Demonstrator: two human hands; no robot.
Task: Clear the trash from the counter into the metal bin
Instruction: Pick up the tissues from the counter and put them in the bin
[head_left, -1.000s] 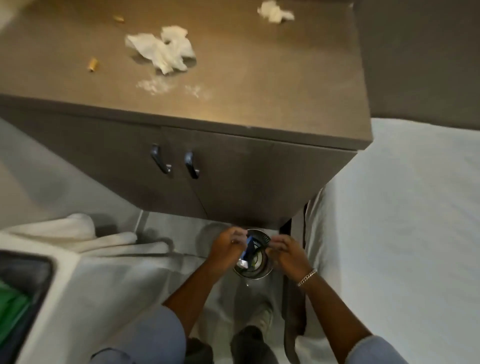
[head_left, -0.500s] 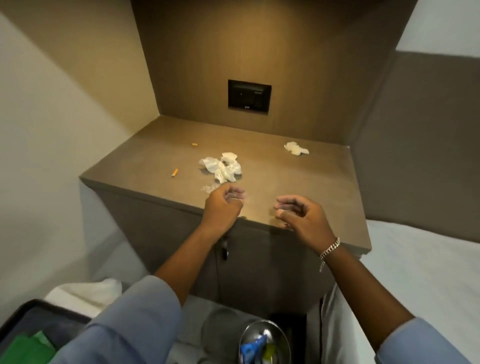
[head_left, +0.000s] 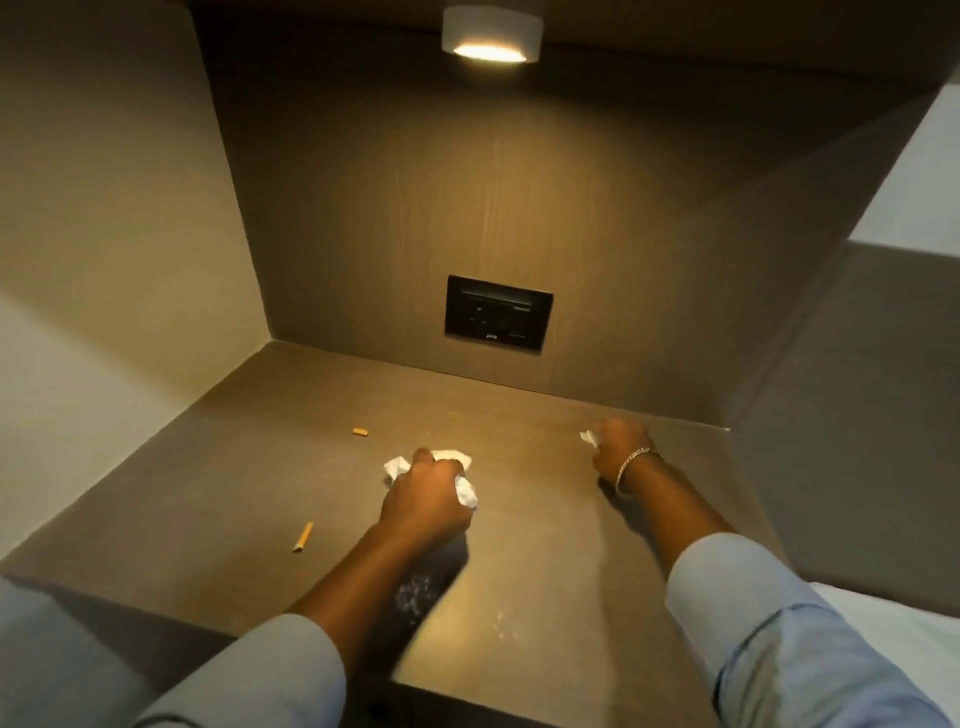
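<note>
White crumpled tissue clenched in left hand mid-counter; smaller tissue scrap pinched by right hand near back right corner, presumably gathered for binning.

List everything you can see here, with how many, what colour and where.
Crumpled tissue: one large wad, white, mid counter, under the left hand.
Small tissue: one, white, back right, at the right hand.
Cigarette butts: two, orange; one back left, one front left.
Powder smear: white, near the front edge.
Counter: one, brown.
Socket panel: one, black, back wall.
Lamp: one, lit, overhead.
Bracelet: one, silver, right wrist.
Left hand: gripping the wad.
Right hand: closed on the small tissue.
</note>
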